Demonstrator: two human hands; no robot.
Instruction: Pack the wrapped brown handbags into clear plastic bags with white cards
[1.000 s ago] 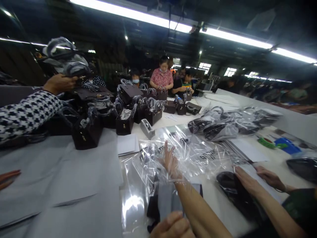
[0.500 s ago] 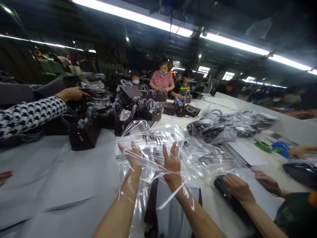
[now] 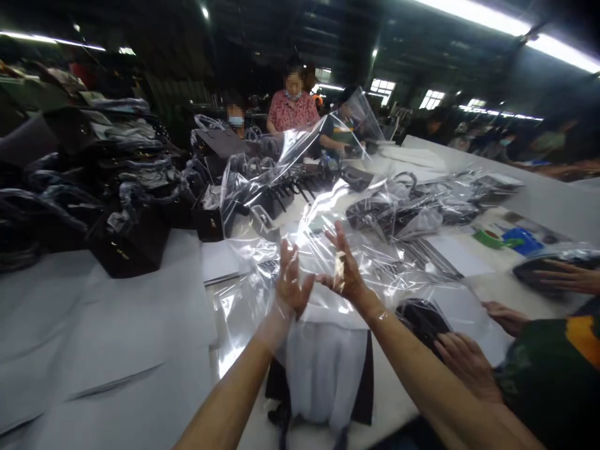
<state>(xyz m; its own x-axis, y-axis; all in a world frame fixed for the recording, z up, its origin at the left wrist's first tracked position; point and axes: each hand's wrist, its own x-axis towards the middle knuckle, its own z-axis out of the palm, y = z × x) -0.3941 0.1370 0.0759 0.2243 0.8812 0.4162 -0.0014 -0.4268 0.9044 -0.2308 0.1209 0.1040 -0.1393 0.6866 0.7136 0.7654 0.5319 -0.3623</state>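
Note:
Both of my hands are inside a clear plastic bag (image 3: 323,206) with dark printed lettering, which billows upward at its far end. My left hand (image 3: 293,284) is open, its thumb and fingers spread under the film. Beside it, my right hand (image 3: 344,269) is open too, fingers apart, palm turned toward the left one. Between my forearms, close to me, lies a dark handbag (image 3: 363,381) with a white cloth or padding (image 3: 323,369) over it. Part of the handbag is hidden beneath the plastic.
Dark handbags (image 3: 129,234) with wrapped handles crowd the left. Plastic-wrapped bags (image 3: 417,206) lie at the back right, near a green tape roll (image 3: 487,237) and a blue tape dispenser (image 3: 520,240). A co-worker's hand (image 3: 469,362) is close on my right. White sheets (image 3: 140,325) cover the left table.
The plastic bag's far end has risen and puffed open. My hands have come up and turned palms inward. The patterned sleeve at left has gone from view, and the view has shifted.

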